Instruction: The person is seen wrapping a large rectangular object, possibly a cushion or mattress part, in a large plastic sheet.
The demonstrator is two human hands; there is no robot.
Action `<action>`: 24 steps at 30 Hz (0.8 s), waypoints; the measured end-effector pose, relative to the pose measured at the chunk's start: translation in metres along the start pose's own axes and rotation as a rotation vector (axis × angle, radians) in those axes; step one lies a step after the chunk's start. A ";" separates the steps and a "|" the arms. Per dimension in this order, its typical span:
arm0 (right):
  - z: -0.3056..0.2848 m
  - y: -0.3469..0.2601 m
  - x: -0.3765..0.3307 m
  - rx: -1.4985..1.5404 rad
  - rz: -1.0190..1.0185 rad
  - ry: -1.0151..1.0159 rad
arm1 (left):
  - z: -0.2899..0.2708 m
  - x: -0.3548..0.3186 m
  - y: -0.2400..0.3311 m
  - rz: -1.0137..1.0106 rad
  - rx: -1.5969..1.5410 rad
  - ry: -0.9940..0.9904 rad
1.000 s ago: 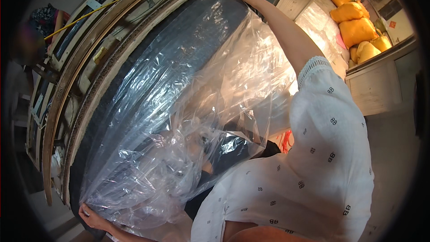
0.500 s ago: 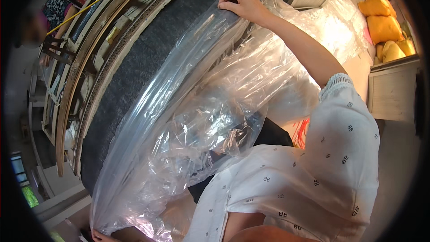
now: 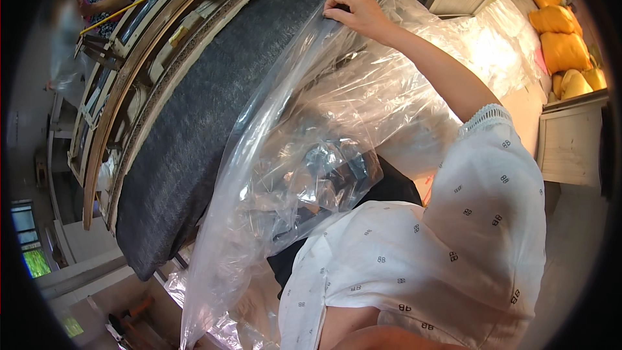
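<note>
Where the right hand [image 3: 363, 14] pinches it, clear plastic sheeting [image 3: 278, 159] stretches leftward.

The plastic sheet [image 3: 223, 240] is colourless, the padding [image 3: 201, 123] mottled charcoal.

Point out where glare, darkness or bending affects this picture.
Head view: the clear plastic sheet glints in bright streaks; head view, left of the yellow bundles: light washes nearly white; head view, outer rim: corners go black, and the wooden rail bows, though whether from the lens I cannot tell.
</note>
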State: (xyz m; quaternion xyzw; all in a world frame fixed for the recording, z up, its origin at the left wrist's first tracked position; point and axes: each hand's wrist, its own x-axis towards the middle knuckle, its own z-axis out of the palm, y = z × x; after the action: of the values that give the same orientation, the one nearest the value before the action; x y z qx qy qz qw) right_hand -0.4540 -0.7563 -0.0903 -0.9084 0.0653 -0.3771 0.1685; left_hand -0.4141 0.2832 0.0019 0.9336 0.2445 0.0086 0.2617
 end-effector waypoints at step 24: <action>-0.015 0.032 0.049 -0.115 0.258 -0.425 | 0.055 0.028 0.093 0.031 -0.203 -0.085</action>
State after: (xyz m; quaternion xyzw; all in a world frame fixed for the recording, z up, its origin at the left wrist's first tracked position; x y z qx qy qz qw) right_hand -0.4294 -0.8019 -0.0592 -0.9595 0.1653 -0.1487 0.1732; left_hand -0.3395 0.2000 -0.0027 0.9056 0.2164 -0.0023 0.3648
